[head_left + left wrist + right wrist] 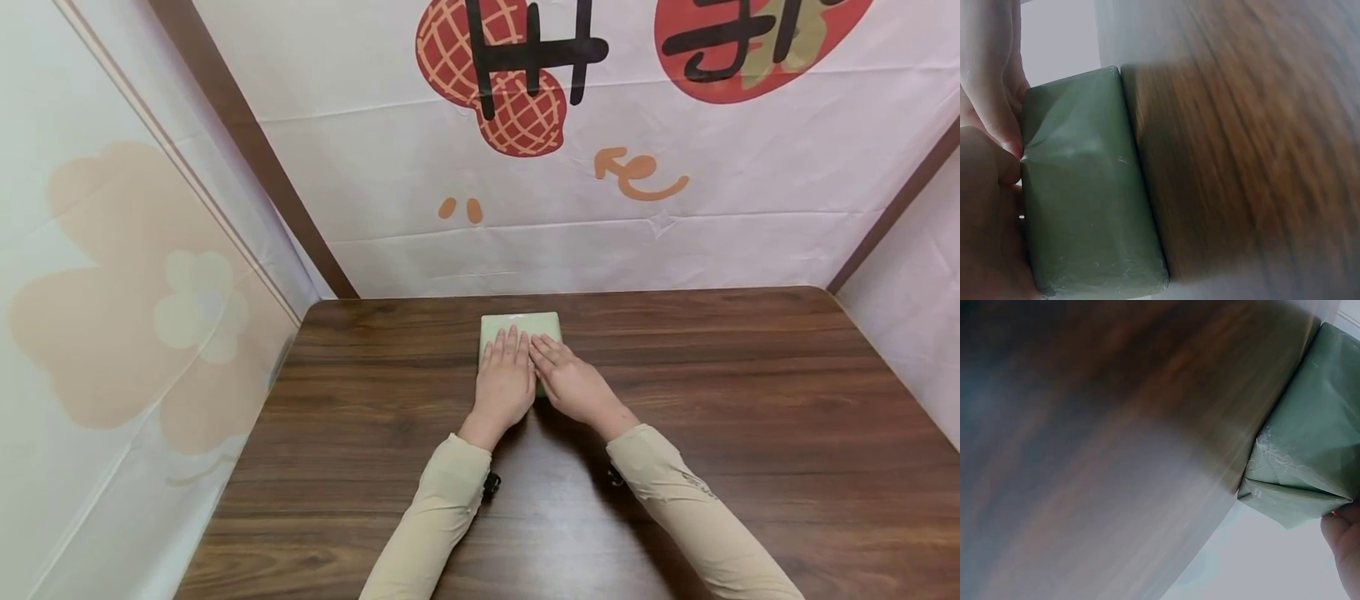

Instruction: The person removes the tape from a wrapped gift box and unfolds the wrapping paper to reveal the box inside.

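A light green wrapped package (536, 322), shaped like a flat block, lies near the table's far edge. My left hand (506, 385) rests on its top with straight fingers pointing away from me. Angled in from the right, my right hand (576, 385) touches the top too, its fingertips close to the left hand's. The left wrist view shows the smooth, glossy side of the package (1085, 187), with fingers (997, 109) along its upper edge. From the right wrist, a folded end of the wrapped package (1310, 444) appears, and a digit (1342, 540) touches the fold's tip.
The dark wood table (360, 467) has rounded far corners. A white printed cloth (360, 175) hangs right behind its far edge. More cloth with a pale flower (97, 333) stands along the left side.
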A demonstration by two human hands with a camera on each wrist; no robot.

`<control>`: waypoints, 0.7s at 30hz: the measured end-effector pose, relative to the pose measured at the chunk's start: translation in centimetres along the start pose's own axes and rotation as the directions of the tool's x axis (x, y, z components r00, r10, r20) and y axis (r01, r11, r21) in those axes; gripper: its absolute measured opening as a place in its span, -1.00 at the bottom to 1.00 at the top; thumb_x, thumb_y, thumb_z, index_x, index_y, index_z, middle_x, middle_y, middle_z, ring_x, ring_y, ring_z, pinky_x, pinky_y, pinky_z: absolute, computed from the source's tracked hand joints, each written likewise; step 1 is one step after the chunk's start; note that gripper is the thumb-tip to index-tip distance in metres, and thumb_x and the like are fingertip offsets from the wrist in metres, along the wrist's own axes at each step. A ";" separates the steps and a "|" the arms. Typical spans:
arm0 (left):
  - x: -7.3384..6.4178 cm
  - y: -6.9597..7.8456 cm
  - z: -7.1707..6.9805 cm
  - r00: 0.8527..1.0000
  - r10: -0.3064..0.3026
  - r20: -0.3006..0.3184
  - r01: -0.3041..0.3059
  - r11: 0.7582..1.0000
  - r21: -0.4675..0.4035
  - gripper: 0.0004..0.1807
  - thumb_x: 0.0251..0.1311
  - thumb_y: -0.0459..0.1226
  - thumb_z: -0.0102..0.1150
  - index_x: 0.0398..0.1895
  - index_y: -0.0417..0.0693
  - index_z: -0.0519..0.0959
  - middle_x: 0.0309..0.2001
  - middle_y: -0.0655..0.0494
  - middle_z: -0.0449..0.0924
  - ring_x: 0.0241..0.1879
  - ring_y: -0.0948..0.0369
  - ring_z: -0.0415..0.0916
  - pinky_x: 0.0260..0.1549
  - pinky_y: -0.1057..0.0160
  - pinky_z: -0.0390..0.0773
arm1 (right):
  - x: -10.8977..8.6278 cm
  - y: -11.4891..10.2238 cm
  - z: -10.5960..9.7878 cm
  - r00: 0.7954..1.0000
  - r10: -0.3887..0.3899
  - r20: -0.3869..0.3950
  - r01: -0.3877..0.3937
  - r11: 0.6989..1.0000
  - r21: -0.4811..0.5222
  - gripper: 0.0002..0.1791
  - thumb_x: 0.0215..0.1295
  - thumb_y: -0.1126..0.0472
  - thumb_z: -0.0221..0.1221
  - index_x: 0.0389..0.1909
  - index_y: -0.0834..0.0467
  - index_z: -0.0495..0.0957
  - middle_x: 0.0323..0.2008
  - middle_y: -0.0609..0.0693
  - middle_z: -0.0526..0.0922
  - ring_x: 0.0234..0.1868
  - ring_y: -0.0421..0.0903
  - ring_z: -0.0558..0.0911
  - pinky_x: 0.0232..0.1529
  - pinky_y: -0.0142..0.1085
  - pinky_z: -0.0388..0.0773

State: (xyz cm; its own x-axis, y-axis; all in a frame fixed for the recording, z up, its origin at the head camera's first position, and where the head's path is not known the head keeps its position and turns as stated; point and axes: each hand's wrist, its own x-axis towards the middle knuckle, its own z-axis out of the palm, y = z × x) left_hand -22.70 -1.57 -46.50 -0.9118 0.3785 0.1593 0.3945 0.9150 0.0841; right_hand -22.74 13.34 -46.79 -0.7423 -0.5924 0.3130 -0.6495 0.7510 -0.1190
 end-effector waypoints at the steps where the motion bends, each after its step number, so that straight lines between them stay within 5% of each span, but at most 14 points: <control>1: 0.0 0.1 0.0 1.000 0.001 0.001 -0.001 1.000 -0.003 -0.43 0.46 -0.13 -0.34 0.43 -0.25 0.11 0.44 -0.16 -0.01 0.43 -0.05 -0.12 0.35 0.00 -0.06 | -0.1 0.1 -0.1 1.000 0.004 0.003 -0.004 1.000 0.002 -0.55 0.42 0.25 -0.04 0.24 0.41 0.34 0.28 0.27 0.32 0.34 0.13 0.26 0.30 -0.04 0.18; 21: 0.9 2.3 0.8 0.999 0.025 0.024 -0.025 1.000 0.013 -0.43 0.47 -0.12 -0.37 0.44 -0.21 0.10 0.45 -0.13 -0.05 0.44 -0.01 -0.17 0.37 0.03 -0.11 | -2.0 1.3 -0.7 0.999 0.052 0.008 -0.052 0.999 0.010 -0.54 0.43 0.24 -0.05 0.25 0.41 0.33 0.29 0.27 0.30 0.35 0.13 0.23 0.32 -0.05 0.14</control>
State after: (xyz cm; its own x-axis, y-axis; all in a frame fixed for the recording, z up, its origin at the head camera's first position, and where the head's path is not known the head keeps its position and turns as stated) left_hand -22.70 0.94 -46.95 -0.9041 0.4044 0.1379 0.4160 0.9069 0.0676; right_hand -22.00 15.76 -46.88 -0.7762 -0.5549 0.2992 -0.6117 0.7778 -0.1443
